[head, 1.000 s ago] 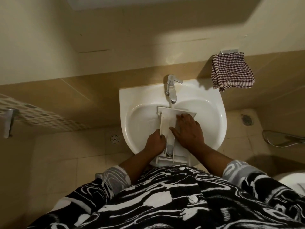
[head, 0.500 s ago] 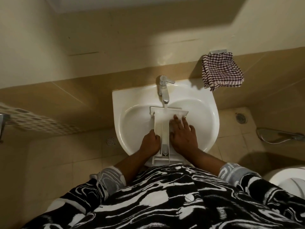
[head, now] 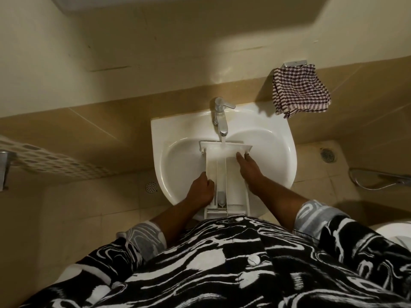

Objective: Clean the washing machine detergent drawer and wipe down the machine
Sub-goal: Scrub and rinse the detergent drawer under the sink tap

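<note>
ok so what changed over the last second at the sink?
The right hand slid from flat over the right compartment of the drawer to its right side, fingers straight toward the far end, uncovering that compartment. Nothing was taken or let go. The left hand still grips the drawer's left edge; the drawer stays across the sink under the tap.

A white sink (head: 156, 138) hangs on a tan tiled wall. A chrome faucet (head: 220, 117) stands on the sink's back rim, water running from it. A checked cloth (head: 300, 92) hangs above and to the right of the sink. 2 floor drains flank the sink: the left drain (head: 150, 187) and the right drain (head: 327, 154).
</note>
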